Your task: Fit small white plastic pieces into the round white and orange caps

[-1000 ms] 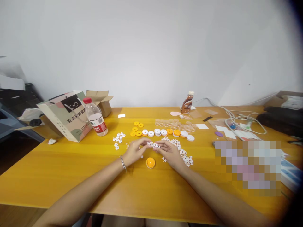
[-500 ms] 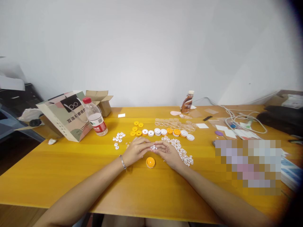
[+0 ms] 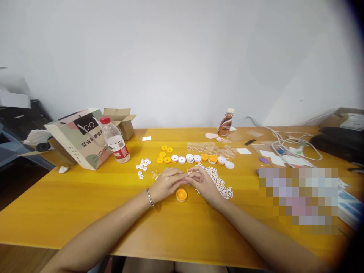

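Observation:
My left hand (image 3: 166, 183) and my right hand (image 3: 203, 181) meet fingertip to fingertip over the yellow table (image 3: 85, 212), pinching a small white plastic piece (image 3: 189, 172) between them. A bracelet circles my left wrist. Just below the fingers lies an orange round cap (image 3: 181, 195). A white lattice strip of joined pieces (image 3: 220, 182) lies by my right hand. Behind the hands runs a row of orange and white discs (image 3: 196, 158), with small white bits (image 3: 143, 167) scattered to the left.
A water bottle (image 3: 114, 141), a paper bag (image 3: 79, 138) and a cardboard box (image 3: 121, 119) stand at the back left. A brown drink bottle (image 3: 225, 123), clear rings (image 3: 212, 148), white cables (image 3: 292, 146) and papers lie at the back right. A dark bag (image 3: 338, 142) sits far right.
Both hands have drawn closer together and sunk toward the table; the white piece held spread between them a second ago is now mostly covered by the fingertips.

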Available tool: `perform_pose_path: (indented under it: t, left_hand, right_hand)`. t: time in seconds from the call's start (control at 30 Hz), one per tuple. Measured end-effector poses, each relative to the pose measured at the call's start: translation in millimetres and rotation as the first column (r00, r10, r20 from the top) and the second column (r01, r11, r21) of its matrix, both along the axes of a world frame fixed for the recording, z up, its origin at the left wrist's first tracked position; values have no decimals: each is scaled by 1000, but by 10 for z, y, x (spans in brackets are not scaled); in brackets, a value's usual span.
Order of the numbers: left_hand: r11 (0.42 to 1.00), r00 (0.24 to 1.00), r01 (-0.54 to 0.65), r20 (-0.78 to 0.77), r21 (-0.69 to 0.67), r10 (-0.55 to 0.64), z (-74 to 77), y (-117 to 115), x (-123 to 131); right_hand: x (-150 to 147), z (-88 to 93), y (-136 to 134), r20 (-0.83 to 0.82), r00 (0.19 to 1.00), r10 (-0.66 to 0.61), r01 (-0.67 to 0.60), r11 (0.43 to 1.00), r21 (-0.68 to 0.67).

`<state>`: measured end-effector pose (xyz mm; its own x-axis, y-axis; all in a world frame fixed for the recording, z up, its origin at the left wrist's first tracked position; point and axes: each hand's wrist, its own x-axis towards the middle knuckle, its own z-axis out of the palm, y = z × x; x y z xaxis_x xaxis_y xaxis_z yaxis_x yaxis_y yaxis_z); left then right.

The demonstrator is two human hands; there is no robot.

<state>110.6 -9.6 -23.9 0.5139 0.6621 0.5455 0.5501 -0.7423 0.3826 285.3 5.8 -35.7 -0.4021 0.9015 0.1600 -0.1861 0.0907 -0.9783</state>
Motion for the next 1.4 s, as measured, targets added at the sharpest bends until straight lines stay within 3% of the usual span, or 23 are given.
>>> perform_pose_path:
  t: [0.1, 0.27, 0.33, 0.43, 0.53, 0.63, 1.17, 1.4]
  left_hand:
    - [981, 982, 31, 191, -190, 6, 19, -33, 76]
    - [885, 906, 68, 401, -460, 139, 84, -1, 78]
    - [857, 918, 111, 382, -503, 105, 141, 21, 3]
    - [817, 983, 153, 172, -556, -67, 261, 16, -121]
    - [815, 976, 180, -6, -551, -220, 355, -32, -167]
    - [833, 958, 207, -67, -512, -279, 375, -74, -137]
    - [884, 948, 191, -155, -427, -279, 406, -90, -125]
    - [875, 931, 233, -161, -424, -326, 364, -106, -69]
  right_hand:
    - [-9, 19, -29, -29, 1000, -6, 7, 1000, 26]
    - [3, 61, -59, 77, 995, -57, 48, 992, 120]
    - [34, 95, -68, 223, 967, -126, 61, 959, 277]
    - [87, 150, -90, 518, 840, -160, -147, 851, 503]
    - [104, 158, -115, 683, 710, -172, -338, 767, 545]
    - [90, 119, -124, 728, 656, -199, -388, 738, 552]
    - [69, 70, -118, 690, 684, -239, -360, 712, 603]
    - [66, 63, -119, 698, 674, -243, -364, 713, 599]
